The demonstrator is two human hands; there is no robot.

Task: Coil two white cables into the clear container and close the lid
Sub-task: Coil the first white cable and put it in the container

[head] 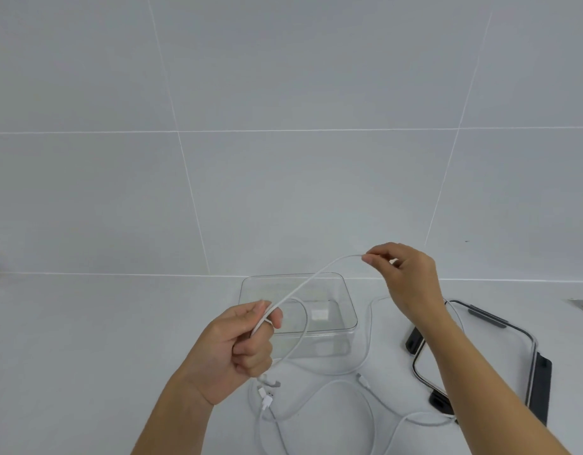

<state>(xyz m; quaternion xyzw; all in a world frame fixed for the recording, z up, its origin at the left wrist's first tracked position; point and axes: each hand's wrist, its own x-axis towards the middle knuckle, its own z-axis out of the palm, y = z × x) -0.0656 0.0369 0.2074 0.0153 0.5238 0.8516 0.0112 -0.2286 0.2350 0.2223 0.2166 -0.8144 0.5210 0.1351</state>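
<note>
Both hands raised, fingers pinched: L (240,343) low (R (403,274) higher).

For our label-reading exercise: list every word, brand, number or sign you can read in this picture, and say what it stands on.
None: no legible text appears anywhere in the picture.
The pale patch on the clear container may be a sticker, but it is too blurred to read.
The lid, the white cable held by the left hand and right hand, and the wall tiles show no print.

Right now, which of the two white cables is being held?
The white cable stretched between left hand and right hand; the other white cable lies loose on the counter.
</note>
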